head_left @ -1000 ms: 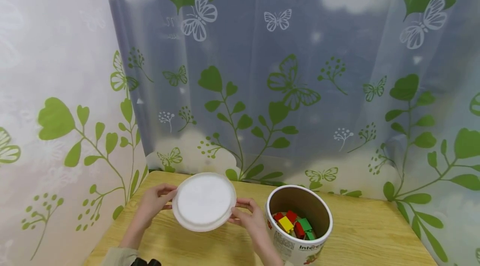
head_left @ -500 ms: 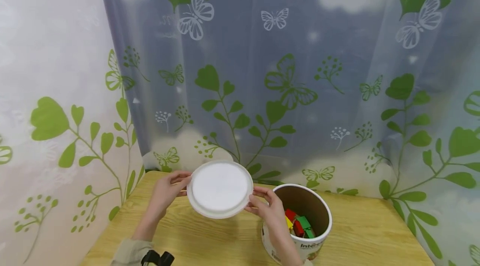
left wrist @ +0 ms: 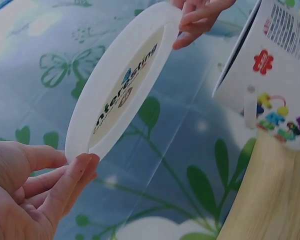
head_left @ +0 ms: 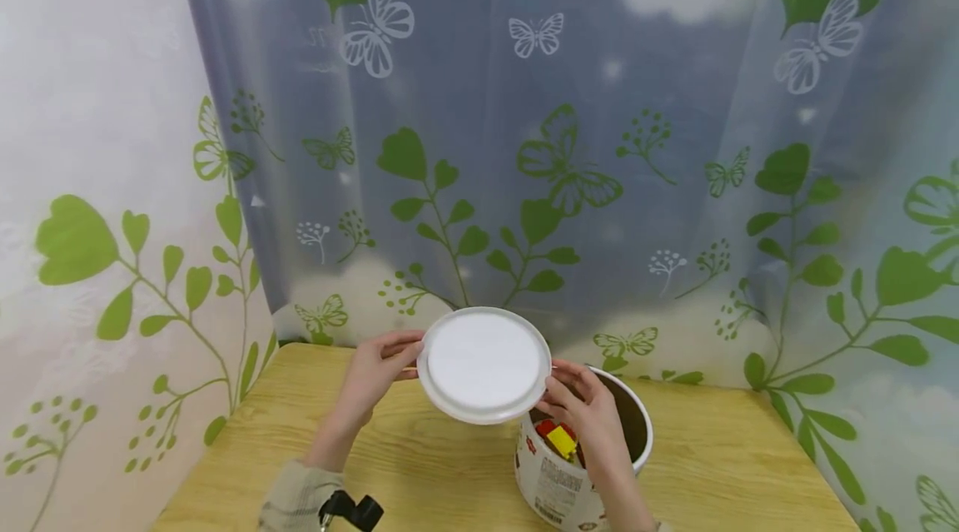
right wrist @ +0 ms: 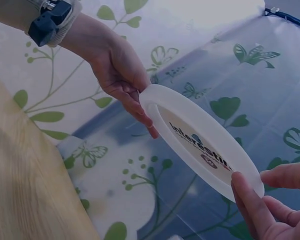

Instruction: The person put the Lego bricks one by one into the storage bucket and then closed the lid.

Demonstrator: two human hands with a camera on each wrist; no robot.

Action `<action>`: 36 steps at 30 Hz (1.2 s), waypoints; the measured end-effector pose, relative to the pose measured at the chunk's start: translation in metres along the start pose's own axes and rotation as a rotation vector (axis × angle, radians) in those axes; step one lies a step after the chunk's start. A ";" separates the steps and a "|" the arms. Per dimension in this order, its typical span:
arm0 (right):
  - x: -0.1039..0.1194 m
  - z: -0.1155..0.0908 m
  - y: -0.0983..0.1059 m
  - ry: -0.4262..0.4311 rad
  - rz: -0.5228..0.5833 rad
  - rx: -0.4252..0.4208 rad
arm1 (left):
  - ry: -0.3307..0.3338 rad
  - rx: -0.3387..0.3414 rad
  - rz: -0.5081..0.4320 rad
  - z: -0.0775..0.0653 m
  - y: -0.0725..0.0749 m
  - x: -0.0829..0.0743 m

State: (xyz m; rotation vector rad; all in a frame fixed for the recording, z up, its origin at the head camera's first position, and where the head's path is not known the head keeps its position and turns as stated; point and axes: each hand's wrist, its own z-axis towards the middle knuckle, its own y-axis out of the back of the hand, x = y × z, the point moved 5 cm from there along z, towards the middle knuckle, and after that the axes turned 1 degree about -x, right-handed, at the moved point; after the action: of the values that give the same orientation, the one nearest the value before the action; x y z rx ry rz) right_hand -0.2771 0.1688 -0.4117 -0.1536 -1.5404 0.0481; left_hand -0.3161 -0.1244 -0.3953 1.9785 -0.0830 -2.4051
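A round white lid (head_left: 484, 364) is held up above the table, tilted so its plain face shows in the head view. Its other face carries a printed label, seen in both wrist views. My left hand (head_left: 378, 374) pinches the lid's left edge between thumb and fingers. At the right edge my right hand (head_left: 588, 407) grips the rim the same way, in front of the tub. The white cylindrical tub (head_left: 550, 486) stands lidless on the table. Inside it lie red blocks and a yellow block (head_left: 561, 440); the right hand hides part of the tub's mouth and contents.
The wooden table (head_left: 419, 465) reaches back to a curtain (head_left: 464, 141) printed with green leaves and butterflies. A pale curtain (head_left: 112, 141) hangs along the left side. A black wrist device (head_left: 352, 509) sits on the left wrist.
Both hands have carried the lid to the right and slightly upward, from left of the tub to near its left rim. The right hand now covers the tub's opening in part.
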 end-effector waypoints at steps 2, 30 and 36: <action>0.002 0.000 0.008 -0.003 -0.002 -0.009 | -0.013 0.014 -0.021 0.002 -0.009 0.000; 0.007 -0.018 0.079 -0.047 -0.053 -0.119 | -0.119 0.119 -0.082 -0.005 -0.081 0.008; 0.011 -0.021 0.083 -0.017 -0.033 -0.131 | -0.207 0.158 -0.004 -0.006 -0.085 0.008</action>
State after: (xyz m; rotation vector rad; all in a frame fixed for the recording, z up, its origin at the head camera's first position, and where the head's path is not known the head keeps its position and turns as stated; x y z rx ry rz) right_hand -0.2500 0.2509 -0.4121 -0.2322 -1.5630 -0.0774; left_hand -0.3107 -0.0402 -0.4087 1.7784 -0.2821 -2.6751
